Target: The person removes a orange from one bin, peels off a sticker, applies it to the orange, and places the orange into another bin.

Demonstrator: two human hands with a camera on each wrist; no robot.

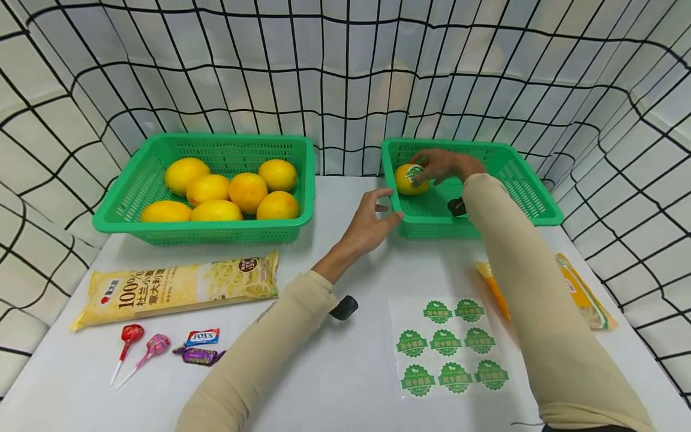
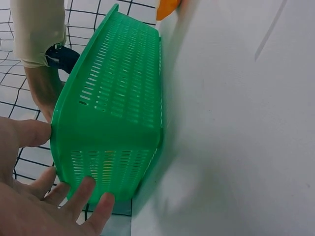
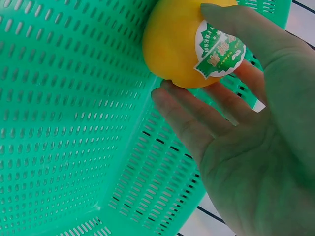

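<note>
In the head view, a lemon [image 1: 408, 179] with a green-and-white sticker [image 3: 220, 50] sits at the left end of the right green basket [image 1: 439, 230]. My right hand [image 1: 444, 166] reaches in and holds this lemon, thumb across its stickered side and fingers passing behind it in the right wrist view. At the same basket's left end is my left hand [image 1: 367, 225]. Its thumb meets the rim, and its other fingers spread along the outer wall [image 2: 108, 169] in the left wrist view.
A left green basket [image 1: 216, 233] contains several lemons [image 1: 209, 189]. Before it lie a pasta packet [image 1: 178, 287], two lollipops [image 1: 156, 345] and two wrapped sweets [image 1: 201, 355]. A sticker sheet [image 1: 396, 318] lies front right, beside a yellow packet [image 1: 585, 294] partly behind my right arm. Black netting [image 1: 345, 72] surrounds the table.
</note>
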